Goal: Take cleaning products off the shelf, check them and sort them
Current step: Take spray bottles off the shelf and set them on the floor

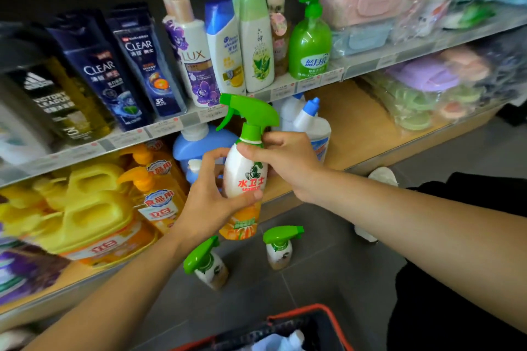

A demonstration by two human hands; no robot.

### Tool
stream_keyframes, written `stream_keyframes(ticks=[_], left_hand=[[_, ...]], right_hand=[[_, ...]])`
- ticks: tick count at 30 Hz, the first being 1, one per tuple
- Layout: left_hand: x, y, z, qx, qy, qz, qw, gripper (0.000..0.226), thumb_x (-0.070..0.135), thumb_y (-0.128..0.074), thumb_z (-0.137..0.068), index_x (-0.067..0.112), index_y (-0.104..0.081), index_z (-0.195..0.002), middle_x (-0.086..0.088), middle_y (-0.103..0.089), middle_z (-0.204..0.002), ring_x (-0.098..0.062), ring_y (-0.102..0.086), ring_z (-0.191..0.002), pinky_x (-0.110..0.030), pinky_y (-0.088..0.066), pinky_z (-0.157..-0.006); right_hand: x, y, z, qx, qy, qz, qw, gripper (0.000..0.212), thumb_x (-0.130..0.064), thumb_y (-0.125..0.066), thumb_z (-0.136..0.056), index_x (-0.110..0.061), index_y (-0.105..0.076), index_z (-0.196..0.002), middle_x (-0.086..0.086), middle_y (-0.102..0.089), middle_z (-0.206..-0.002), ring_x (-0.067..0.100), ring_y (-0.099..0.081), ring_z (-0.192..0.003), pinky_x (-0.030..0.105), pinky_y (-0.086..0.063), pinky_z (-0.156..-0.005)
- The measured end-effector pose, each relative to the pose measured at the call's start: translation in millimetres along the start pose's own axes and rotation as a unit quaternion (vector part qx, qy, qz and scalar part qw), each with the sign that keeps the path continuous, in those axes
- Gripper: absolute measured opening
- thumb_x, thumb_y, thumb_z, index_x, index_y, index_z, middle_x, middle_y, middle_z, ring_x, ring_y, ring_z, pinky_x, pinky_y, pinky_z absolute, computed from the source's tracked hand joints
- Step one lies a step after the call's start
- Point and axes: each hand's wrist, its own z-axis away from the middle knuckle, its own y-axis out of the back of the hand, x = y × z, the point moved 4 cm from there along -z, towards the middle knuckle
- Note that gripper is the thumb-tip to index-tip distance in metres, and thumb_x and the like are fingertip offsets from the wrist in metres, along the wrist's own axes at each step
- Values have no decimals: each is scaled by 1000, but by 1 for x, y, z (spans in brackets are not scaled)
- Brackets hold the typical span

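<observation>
you hold the spray bottle (245, 177) upright in the air, in front of the lower shelf (356, 128). your left hand (211, 196) has its grip wrapped round the white body, thumb across the label. your right hand (288, 162) has its grip pinched on the neck, just under the green trigger head. a left sprayer (206, 263) and a right sprayer (281, 246) stand on the floor below, apart. the red-rimmed basket (328, 319) holds what may be a white bottle.
</observation>
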Motion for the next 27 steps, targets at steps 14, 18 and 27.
stream_keyframes(ticks=[14,18,27], left_hand=[[-12,30,59,-31,135,161,977,70,11,-87,-68,23,-52,-128,-11,-76,-111,-27,-75,-100,-33,-61,-75],[-10,27,66,-41,131,137,981,73,17,-91,-65,25,-52,-125,-9,-76,-111,-26,-75,-100,-33,-60,-77],[13,56,64,54,85,109,989,50,26,-79,-81,12,-62,-126,-14,-73,-115,-19,-70,-105,-33,-56,-86]], right_hand=[[-14,-30,-4,-190,49,-18,980,28,-9,-71,-89,-21,-64,-113,-2,-75,-86,11,-71,-76,26,-58,-64],[-12,-36,-2,-195,83,12,977,25,-18,-78,-83,-20,-67,-106,-2,-74,-92,13,-69,-86,29,-57,-69],[-11,-44,12,-257,139,94,952,31,-20,-85,-73,-27,-69,-99,-12,-70,-87,4,-64,-83,21,-52,-73]])
